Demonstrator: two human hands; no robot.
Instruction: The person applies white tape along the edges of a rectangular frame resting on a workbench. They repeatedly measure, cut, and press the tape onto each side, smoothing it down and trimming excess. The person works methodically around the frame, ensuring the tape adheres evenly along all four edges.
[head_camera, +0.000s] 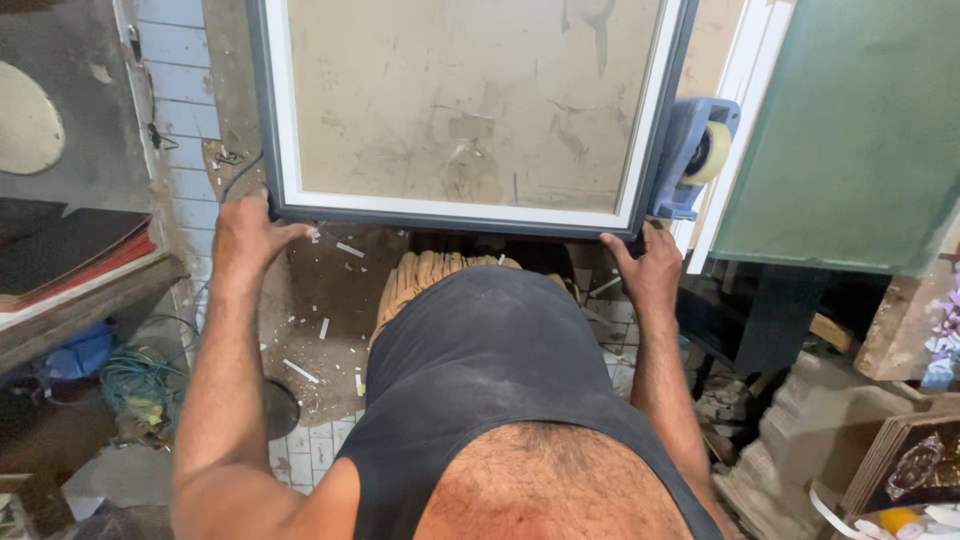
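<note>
My left hand grips bottom left corner of big frame — fingers curled round dark edge. My right hand grips bottom right corner same way, thumb on front. Frame held upright in front of me, white inner border, dusty tan board inside. Blue tape holder with tape roll just beside frame's right edge. Green panel further right. Below — dirty tiled floor with scraps, tangled cord on left.
</note>
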